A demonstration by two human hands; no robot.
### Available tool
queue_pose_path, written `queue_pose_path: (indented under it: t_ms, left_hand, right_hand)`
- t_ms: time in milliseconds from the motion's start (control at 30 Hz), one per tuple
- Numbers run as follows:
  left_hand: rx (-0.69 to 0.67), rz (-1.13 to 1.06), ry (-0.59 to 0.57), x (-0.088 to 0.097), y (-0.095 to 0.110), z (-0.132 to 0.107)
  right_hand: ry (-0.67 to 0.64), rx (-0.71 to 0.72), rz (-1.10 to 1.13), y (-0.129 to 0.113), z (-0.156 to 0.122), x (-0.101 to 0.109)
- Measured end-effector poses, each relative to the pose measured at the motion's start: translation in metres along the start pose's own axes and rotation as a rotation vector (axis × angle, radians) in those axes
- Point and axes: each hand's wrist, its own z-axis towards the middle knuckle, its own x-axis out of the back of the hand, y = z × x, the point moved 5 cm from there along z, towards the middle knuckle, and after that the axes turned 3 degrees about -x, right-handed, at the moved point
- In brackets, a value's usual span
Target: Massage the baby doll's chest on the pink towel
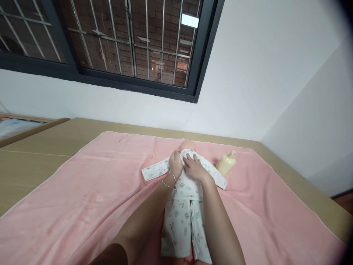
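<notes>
While the baby doll (188, 144) lies flat at ctr of the pink towel (96, 184), head toward the wall (248, 73), both hands rest on its printed shirt (154, 170). L hand (175, 163), w/ bangles (168, 182) at wrist: fingers curled at collar; grip on fabric cannot be confirmed. R hand (195, 168): released, fingers flat on chest. Cream pump bottle (226, 164) sits just beside the shirt sleeve, R side.

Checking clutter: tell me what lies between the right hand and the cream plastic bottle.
Head view: the doll's white printed cloth sleeve, on the pink towel, lies between right hand and cream plastic bottle.
</notes>
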Motion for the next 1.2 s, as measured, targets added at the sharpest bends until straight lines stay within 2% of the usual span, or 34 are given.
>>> queue_pose_path:
  t_ms: [200, 433, 633, 733, 867, 1000, 1100, 1200]
  left_hand:
    - [0.03, 0.025, -0.001, 0.0, -0.004, 0.0]
    - [-0.008, 0.078, -0.008, 0.0, -0.005, 0.0]
    - [-0.048, 0.133, -0.032, 0.0, -0.003, -0.002]
    - [-0.08, 0.167, -0.042, 0.0, -0.001, -0.003]
    - [-0.111, 0.192, -0.047, -0.001, 0.0, -0.004]
    - [-0.111, 0.2, -0.046, -0.001, 0.002, -0.005]
    - [-0.104, 0.19, -0.043, 0.0, 0.002, -0.006]
    - [-0.096, 0.182, -0.037, 0.0, 0.001, -0.006]
  right_hand:
    - [0.083, 0.0, 0.01, 0.004, 0.01, -0.006]
    - [0.112, -0.16, -0.046, 0.002, 0.011, -0.009]
    - [0.15, -0.032, -0.03, 0.001, 0.009, -0.007]
    - [0.224, -0.015, 0.004, 0.006, 0.013, -0.006]
    - [0.348, -0.102, 0.007, 0.015, 0.02, -0.007]
    - [0.433, -0.271, 0.057, 0.023, 0.021, -0.008]
    - [0.421, -0.363, 0.073, 0.025, 0.019, -0.008]
    - [0.367, -0.37, 0.033, 0.021, 0.016, -0.008]
